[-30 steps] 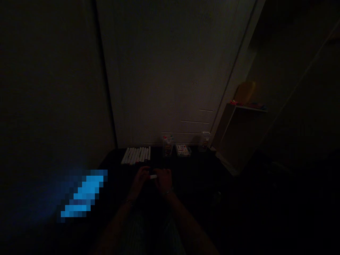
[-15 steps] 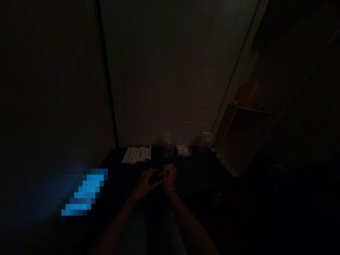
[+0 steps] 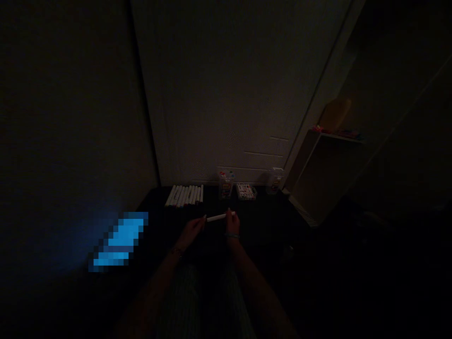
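A white marker (image 3: 216, 217) lies nearly level between my two hands, above the dark table. My left hand (image 3: 193, 230) is closed on its left end, fingertips pinching it. The right end sits in my right hand (image 3: 232, 223), its fingers wrapped round it. Both ends of the marker are partly hidden by fingers. Beyond my left hand, a row of white markers (image 3: 185, 195) lies side by side on the table. Past my right hand stands a clear plastic case (image 3: 226, 186) with coloured tips showing at its top.
A flat box with a printed pattern (image 3: 246, 191) lies right of the clear case. Another clear case (image 3: 275, 181) stands at the table's back right. A bright blurred screen (image 3: 122, 242) glows at left. A cabinet (image 3: 318, 174) stands at right. The room is very dark.
My hands have drawn apart, and the marker has turned from slanted to nearly level. My left hand, apart from it or barely touching before, now grips its left end. The view has shifted slightly.
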`<state>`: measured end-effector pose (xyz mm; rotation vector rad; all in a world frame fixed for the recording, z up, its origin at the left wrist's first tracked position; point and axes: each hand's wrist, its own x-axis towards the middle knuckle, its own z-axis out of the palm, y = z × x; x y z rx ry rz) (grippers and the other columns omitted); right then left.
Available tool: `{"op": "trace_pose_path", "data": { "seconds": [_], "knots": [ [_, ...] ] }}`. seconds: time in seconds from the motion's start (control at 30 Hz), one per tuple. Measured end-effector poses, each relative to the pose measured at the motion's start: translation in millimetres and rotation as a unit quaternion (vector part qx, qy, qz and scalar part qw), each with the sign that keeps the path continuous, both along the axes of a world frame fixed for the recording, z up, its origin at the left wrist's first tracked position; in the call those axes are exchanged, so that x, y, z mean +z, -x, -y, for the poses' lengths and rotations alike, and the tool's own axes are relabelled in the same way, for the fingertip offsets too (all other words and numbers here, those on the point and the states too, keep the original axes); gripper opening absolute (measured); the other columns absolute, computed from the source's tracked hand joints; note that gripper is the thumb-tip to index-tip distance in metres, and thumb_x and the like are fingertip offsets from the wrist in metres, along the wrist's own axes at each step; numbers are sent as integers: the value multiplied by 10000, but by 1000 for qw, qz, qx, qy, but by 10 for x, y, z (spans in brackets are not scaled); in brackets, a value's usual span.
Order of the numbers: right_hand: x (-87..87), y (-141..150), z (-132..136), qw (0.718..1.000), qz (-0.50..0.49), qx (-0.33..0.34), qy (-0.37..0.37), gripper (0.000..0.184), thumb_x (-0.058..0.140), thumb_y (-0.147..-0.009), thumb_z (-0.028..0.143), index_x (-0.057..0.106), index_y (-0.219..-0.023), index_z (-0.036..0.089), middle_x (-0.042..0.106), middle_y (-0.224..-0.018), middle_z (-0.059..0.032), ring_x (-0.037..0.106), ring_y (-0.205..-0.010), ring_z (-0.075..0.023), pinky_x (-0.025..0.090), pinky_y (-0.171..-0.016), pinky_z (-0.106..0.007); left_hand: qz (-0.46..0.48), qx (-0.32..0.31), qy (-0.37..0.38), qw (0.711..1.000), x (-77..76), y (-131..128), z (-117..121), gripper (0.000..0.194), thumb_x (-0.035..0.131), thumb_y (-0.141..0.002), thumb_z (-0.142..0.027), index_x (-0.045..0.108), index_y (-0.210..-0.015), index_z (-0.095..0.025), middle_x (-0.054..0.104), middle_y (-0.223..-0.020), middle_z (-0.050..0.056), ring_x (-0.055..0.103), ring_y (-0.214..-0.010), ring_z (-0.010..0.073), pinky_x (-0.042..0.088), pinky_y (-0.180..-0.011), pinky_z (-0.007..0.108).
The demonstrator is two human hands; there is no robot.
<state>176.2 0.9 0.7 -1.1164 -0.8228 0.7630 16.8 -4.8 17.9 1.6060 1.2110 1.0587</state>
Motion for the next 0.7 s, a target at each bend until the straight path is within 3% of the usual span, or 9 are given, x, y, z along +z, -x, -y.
{"op": "trace_pose_path", "data": {
  "seconds": [0.13,0.27,0.4,0.53,0.7],
  "knots": [
    [4,15,53,999,33,5,-15,378,361,-789,505,498,-689,167,435,-544,42,406,-510,-83,326,-494,-182,51,51,27,997,20,38,-10,489,399,-689,-624,473,-541,-164,391,-451,-45,345,-438,75,242,-438,202],
    [-9,25,69,995,100,10,-15,372,320,-820,472,512,-708,173,457,-556,33,432,-533,-96,339,-524,-192,79,94,6,992,23,66,-13,488,401,-679,-637,474,-566,-168,437,-493,-38,381,-472,82,279,-468,204],
    [18,6,92,989,137,-43,-37,334,297,-839,423,526,-811,181,525,-711,5,478,-673,-110,363,-651,-210,45,84,-25,995,40,43,0,484,400,-686,-628,495,-569,-168,440,-501,-35,388,-493,90,285,-481,206],
    [37,-8,108,986,150,-45,-60,306,283,-846,386,510,-914,192,545,-886,-26,489,-841,-125,350,-766,-232,43,77,-34,996,61,19,8,463,419,-683,-615,525,-618,-169,510,-581,-16,445,-574,109,337,-539,207],
    [9,-11,78,991,122,-21,-42,320,274,-840,389,516,-921,194,547,-890,-23,497,-825,-128,363,-756,-235,56,76,-5,996,13,38,-21,466,463,-653,-610,570,-743,-166,577,-689,7,502,-651,135,378,-586,222]
  ]
}}
